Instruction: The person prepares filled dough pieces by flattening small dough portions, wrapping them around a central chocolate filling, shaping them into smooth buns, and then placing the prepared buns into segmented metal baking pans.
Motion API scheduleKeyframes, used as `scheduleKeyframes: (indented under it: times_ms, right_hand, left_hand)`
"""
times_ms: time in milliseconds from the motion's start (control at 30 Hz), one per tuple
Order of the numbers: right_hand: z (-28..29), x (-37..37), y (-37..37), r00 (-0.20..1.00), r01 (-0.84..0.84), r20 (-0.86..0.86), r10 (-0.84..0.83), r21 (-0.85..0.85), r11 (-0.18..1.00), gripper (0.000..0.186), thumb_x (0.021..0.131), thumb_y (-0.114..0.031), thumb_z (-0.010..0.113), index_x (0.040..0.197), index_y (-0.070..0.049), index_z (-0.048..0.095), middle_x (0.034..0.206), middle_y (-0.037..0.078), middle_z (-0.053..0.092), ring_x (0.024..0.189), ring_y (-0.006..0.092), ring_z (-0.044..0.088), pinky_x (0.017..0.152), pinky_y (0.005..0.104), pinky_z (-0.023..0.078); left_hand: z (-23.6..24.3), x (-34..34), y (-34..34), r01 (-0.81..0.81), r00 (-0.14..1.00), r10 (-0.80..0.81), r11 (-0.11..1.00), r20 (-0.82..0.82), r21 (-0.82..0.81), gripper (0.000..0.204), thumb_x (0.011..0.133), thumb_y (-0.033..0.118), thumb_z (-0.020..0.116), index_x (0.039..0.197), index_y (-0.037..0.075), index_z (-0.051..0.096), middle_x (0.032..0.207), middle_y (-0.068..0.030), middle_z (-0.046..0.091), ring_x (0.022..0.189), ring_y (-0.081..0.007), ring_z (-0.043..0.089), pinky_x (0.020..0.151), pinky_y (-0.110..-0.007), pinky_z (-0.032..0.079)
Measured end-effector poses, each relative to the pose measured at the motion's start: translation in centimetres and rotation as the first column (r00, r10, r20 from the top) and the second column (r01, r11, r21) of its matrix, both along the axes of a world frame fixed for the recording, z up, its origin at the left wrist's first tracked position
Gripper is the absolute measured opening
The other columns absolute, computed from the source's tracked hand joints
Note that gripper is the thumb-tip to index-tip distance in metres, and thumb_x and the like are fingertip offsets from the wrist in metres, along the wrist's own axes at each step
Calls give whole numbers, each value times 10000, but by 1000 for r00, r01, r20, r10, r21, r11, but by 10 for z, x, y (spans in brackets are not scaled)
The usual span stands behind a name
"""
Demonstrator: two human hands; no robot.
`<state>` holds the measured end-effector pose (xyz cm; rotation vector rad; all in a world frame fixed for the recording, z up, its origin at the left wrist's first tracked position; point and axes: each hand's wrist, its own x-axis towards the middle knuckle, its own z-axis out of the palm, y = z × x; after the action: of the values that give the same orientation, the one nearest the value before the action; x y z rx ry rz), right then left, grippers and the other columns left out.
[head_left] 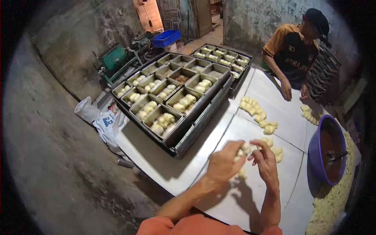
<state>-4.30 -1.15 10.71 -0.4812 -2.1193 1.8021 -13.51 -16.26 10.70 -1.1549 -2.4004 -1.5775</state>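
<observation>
Over the white table, my left hand (223,162) is closed around a pale, twisted piece of dough (246,148), its fingers partly hiding it. My right hand (267,165) comes at the same piece from the right, fingers bent and its fingertips at the dough's edge. Just beyond my right fingers lie more dough pieces (278,153) on the tabletop. A small bit of dough (242,174) shows below my hands. Farther off, a row of shaped dough pieces (256,111) rests on the table.
To the left stands a large rack of metal baking tins (164,100), several holding dough balls; a second tin rack (223,58) is behind. At right are a purple basin (327,150) with brown liquid and a strip of dough (333,211). A co-worker (295,55) stands across the table (258,196).
</observation>
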Motion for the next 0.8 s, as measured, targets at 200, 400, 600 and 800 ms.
scheduleKeyframes:
  times_ms: [200,400,600,800]
  right_hand:
    - [11,-77,-14,997,58,-65,-52,102,993,260,945,-155,642,1176,-37,633,873,23,661,759,98,620,665,253,484]
    - [-28,-79,-22,991,47,114,-65,150,987,265,915,-192,686,1104,-7,678,884,89,711,789,158,676,715,300,523]
    - [-58,-16,-6,924,236,264,-276,176,956,229,921,-150,672,1073,21,676,864,37,661,762,102,622,682,252,485]
    - [-57,-3,-25,879,353,309,-363,87,931,286,919,-171,638,1111,41,641,888,111,642,781,164,599,680,295,492]
  left_hand:
    - [100,-180,-56,-220,901,116,953,-419,-210,396,843,282,705,1147,35,651,1015,-187,695,894,-346,689,774,-410,541]
    - [62,-366,-29,-208,972,87,755,-220,-622,560,791,528,684,1179,125,705,1044,-157,734,950,-339,700,820,-426,530]
    - [7,-384,32,-339,902,-12,600,-432,-725,355,825,344,644,969,40,758,1022,-228,726,967,-389,711,834,-483,560]
    - [13,-427,-36,-253,925,-102,552,-366,-795,618,882,501,640,1252,7,607,1156,-269,674,1084,-420,652,914,-499,510]
